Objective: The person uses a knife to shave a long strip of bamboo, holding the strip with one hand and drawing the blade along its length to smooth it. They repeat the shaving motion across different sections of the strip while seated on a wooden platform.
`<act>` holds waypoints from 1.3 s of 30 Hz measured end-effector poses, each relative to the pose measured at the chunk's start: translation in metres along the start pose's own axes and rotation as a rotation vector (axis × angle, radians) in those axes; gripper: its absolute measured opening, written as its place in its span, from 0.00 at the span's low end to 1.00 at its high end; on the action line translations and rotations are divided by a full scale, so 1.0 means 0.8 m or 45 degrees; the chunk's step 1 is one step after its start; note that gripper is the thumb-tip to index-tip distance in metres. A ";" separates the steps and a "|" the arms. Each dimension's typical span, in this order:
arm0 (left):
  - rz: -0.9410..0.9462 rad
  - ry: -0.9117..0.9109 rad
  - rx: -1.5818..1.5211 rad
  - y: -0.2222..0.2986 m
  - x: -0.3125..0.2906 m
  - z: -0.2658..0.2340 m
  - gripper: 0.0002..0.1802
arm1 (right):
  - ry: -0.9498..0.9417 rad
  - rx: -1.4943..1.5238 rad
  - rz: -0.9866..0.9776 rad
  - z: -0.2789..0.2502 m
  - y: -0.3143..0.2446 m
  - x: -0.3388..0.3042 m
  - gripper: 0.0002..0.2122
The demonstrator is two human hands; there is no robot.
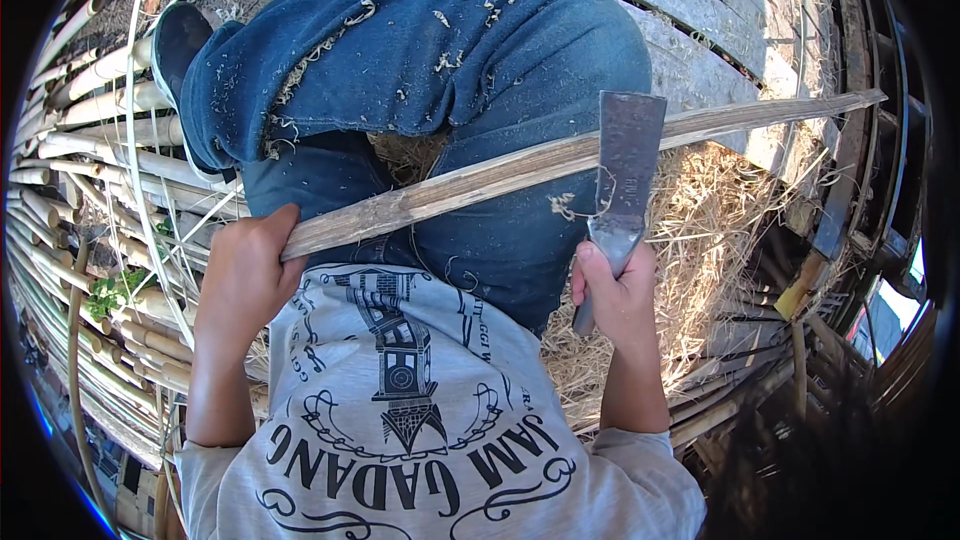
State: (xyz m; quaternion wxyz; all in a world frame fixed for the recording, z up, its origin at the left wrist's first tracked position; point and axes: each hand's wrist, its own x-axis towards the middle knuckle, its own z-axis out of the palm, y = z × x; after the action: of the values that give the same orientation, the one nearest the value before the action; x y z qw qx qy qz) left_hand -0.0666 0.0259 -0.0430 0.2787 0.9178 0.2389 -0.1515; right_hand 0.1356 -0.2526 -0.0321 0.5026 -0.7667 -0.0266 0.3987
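Observation:
A long split bamboo strip (480, 178) slants across my lap, rising from lower left to the far right. Its near end is gripped by my left hand (252, 265), the fingers wrapped round it. My right hand (617, 290) is closed on the handle of a cleaver (630, 145) with a broad, dark, square-ended blade. That blade stands upright, crossing in front of the strip; whether the two touch, I cannot tell. Curled shavings cling to my blue jeans (400, 50) and hang by the cleaver's neck.
Bamboo poles (110, 130) form a slatted surface on the left, with a green plant (112, 292) between them. Pale shavings (715, 240) are heaped to my right. Weathered planks (690, 0) lie beyond my knees. A dark slatted frame (885, 140) stands at the far right.

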 end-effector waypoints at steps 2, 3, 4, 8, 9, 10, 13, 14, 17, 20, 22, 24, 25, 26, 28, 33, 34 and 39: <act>-0.024 -0.027 -0.028 0.005 -0.003 -0.002 0.09 | 0.033 -0.039 0.005 0.001 -0.001 0.003 0.11; -0.041 -0.059 -0.053 0.009 -0.004 -0.002 0.10 | 0.025 -0.044 0.003 0.002 0.003 0.007 0.11; -0.048 -0.059 -0.052 0.012 -0.003 0.000 0.10 | 0.085 0.195 -0.019 0.003 0.010 0.010 0.09; -0.010 -0.063 -0.057 0.015 0.001 0.004 0.10 | -0.049 0.072 -0.014 0.010 0.009 -0.002 0.10; -0.034 -0.090 -0.043 0.014 0.001 0.004 0.09 | -0.140 -0.111 -0.003 0.013 0.008 -0.004 0.11; -0.042 -0.087 -0.048 0.017 0.000 0.006 0.09 | -0.034 -0.113 -0.044 0.012 0.005 -0.001 0.10; -0.042 -0.035 -0.083 0.021 0.001 0.007 0.09 | 0.166 0.343 -0.065 0.005 0.021 0.010 0.07; -0.007 -0.035 -0.093 0.023 0.005 0.006 0.08 | 0.127 0.161 -0.029 0.008 0.021 0.006 0.07; 0.008 -0.032 -0.090 0.024 0.008 0.007 0.09 | -0.116 -0.187 -0.063 0.020 0.015 -0.012 0.10; -0.027 -0.091 -0.070 0.030 0.003 0.004 0.09 | 0.098 0.101 -0.076 0.007 0.014 0.001 0.09; 0.016 -0.008 -0.060 0.033 0.006 0.005 0.09 | 0.277 0.284 -0.081 0.007 0.012 0.007 0.08; 0.021 0.009 -0.049 0.031 0.005 0.007 0.09 | 0.101 0.064 -0.050 0.022 0.013 -0.008 0.08; 0.036 0.023 -0.051 0.031 0.008 0.011 0.09 | -0.065 -0.168 -0.016 0.028 0.013 -0.014 0.08; 0.043 0.021 -0.056 0.031 0.009 0.011 0.09 | -0.143 -0.140 -0.025 0.034 0.014 -0.016 0.09; -0.009 -0.044 -0.058 0.030 0.002 0.008 0.09 | 0.003 -0.138 -0.083 0.027 0.012 -0.011 0.08; 0.006 -0.011 -0.094 0.032 0.000 0.016 0.09 | 0.317 -0.039 -0.142 0.017 0.012 -0.002 0.09; 0.025 -0.002 -0.103 0.030 0.003 0.019 0.09 | 0.287 -0.007 -0.120 0.032 0.013 -0.011 0.08; -0.041 -0.027 -0.071 0.033 -0.001 0.016 0.09 | 0.205 -0.122 -0.135 0.013 0.012 -0.010 0.07</act>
State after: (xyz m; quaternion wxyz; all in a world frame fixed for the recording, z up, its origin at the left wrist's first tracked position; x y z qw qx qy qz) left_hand -0.0555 -0.0015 -0.0414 0.3042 0.9040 0.2549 -0.1588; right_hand 0.1202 -0.2533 -0.0366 0.4861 -0.8169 -0.0457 0.3070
